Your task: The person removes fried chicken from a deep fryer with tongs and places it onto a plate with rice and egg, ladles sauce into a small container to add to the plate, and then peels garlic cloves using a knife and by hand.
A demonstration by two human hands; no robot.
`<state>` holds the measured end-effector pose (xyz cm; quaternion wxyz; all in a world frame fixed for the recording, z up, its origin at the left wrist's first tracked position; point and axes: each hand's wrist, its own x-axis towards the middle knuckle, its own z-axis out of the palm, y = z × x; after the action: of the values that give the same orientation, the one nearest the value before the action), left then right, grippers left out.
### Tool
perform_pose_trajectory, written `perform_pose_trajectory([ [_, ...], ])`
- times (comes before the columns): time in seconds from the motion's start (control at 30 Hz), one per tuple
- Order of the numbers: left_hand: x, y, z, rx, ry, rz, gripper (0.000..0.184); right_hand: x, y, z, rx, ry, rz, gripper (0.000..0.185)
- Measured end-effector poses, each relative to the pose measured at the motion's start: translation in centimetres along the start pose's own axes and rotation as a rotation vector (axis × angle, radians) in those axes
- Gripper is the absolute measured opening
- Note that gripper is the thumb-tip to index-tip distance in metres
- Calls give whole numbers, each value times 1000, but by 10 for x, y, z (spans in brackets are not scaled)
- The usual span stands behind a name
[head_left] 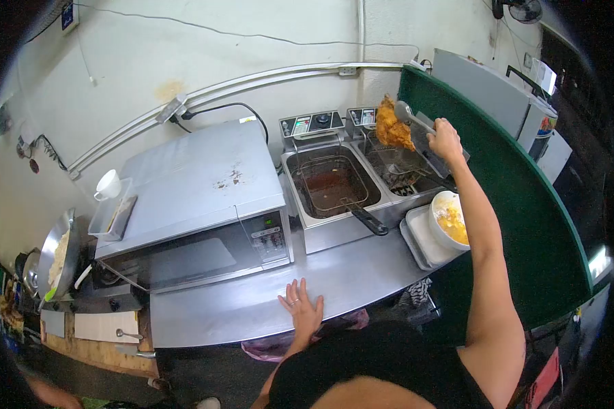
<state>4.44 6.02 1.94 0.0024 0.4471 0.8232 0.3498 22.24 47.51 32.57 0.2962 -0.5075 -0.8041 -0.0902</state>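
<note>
The right hand (pixel 445 142) grips tongs (pixel 404 111) holding brown food (pixel 392 128), likely cooked but not set down yet, over the right fryer (pixel 361 118), and the left hand (pixel 303 311) lies flat on the counter (pixel 218 310).

Right fryer (pixel 408 198) partly behind fried piece (pixel 391 126)

Steel counter (pixel 225 310), lower centre of the frame, bearing a microwave oven (pixel 191 191) (centre left), a twin fryer (pixel 334 238) (centre), a pale tray (pixel 414 238) (right of centre) and the flat left hand (pixel 303 310) (lower centre). Wooden table (pixel 82 349), lower left, bearing a pale board (pixel 99 326).
</note>
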Motion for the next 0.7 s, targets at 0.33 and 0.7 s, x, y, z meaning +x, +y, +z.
perform_pose_trajectory([
  [0.33,0,3,-1,17,34,10,72,-13,26,55,-20,-118,194,35],
  [0.7,0,1,5,16,40,-7,74,-19,47,80,100,-152,473,32],
])
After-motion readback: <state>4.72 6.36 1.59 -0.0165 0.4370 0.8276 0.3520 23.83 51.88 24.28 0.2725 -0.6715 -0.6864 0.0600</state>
